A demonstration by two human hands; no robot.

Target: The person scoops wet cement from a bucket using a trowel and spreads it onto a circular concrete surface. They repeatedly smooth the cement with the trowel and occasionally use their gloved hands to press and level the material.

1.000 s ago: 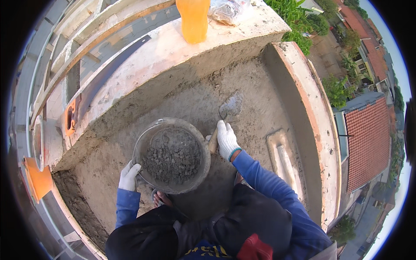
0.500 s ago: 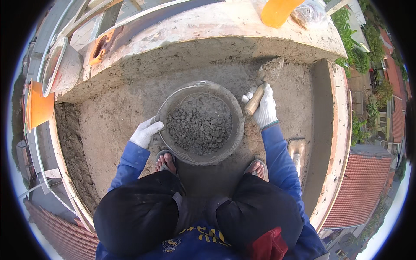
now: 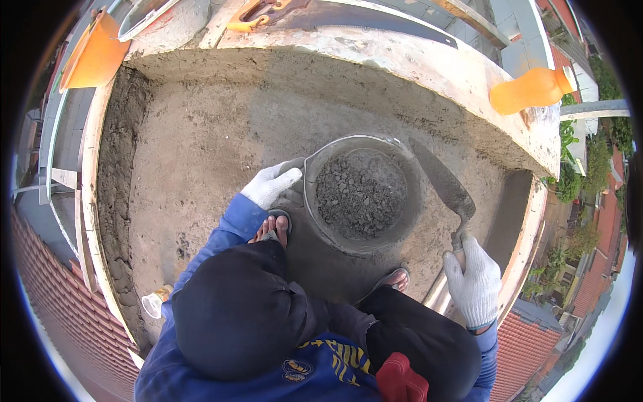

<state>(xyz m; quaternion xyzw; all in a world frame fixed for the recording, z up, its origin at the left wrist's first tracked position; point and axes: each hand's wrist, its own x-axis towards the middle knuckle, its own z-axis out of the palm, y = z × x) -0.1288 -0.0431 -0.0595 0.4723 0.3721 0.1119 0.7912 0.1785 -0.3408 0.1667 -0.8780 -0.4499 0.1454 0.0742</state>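
Observation:
A round grey bucket [image 3: 313,208] stands in front of my feet, with crumbly dark mortar [image 3: 362,191] inside. My left hand [image 3: 268,186], in a white knit glove, is at the bucket's left side; its fingers seem to grip the rim, though their grey tips blend into it. My right hand [image 3: 475,278], also gloved, is closed round the handle of a pointing trowel [image 3: 443,179]. The long grey blade points up and left, its tip beside the bucket's right rim. Partly hidden by my right hand, a plastering trowel [image 3: 439,293] lies on the floor.
Low mortar-coated walls surround me. On the far ledge [image 3: 375,50] lie a handsaw [image 3: 348,17] and an orange bottle [image 3: 526,90]. A pale bucket [image 3: 167,27] and an orange container [image 3: 97,53] sit at the far left. A small cup [image 3: 154,303] lies near my left side.
My right hand has drawn back from the far wall, and the trowel now points toward the bucket with a barer blade. The view has turned; my left hand stays at the bucket's side.

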